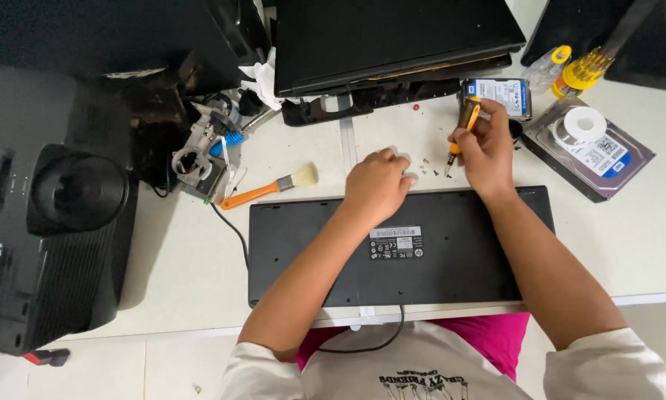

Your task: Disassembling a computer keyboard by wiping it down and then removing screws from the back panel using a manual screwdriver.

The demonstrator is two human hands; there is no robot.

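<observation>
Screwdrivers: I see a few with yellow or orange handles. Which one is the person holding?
The slim orange one, pinched tip-down in the right hand above the black keyboard. The yellow-handled ones lie untouched near the table's far right corner.

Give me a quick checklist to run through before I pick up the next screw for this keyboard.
1. Screwdriver in grip: ok. The right hand holds the orange screwdriver, tip pointing down at the table.
2. Loose screws in sight: ok. The small screws lie on the white table just beyond the keyboard.
3. Left hand placed: ok, it rests by the screws at the keyboard's far edge.
4. Keyboard face down: ok, its black back with a label faces up.
5. Screw count complete: cannot tell, they are too small.
6. Brush out of the way: ok, it lies to the left.
</observation>
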